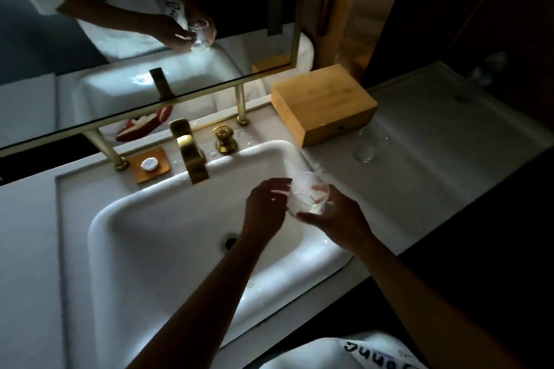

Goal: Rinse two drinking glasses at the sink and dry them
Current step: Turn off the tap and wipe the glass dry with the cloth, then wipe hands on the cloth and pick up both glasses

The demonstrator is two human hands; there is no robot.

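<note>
I see my left hand [265,208] with fingers curled against the near side of a glass [307,196], held over the sink [168,219]. My right hand [335,216] cups that glass from below. Further right, past both hands, a second glass [366,145] stands on the counter [434,159].

The white ceramic sink basin [168,237] is open below the brass-coloured spout [192,156]. On the white counter [419,159], a rectangular bamboo box [323,105] and a clear drinking glass [367,144] (just beside it) block the right side; bare counter lies beyond them.
</note>
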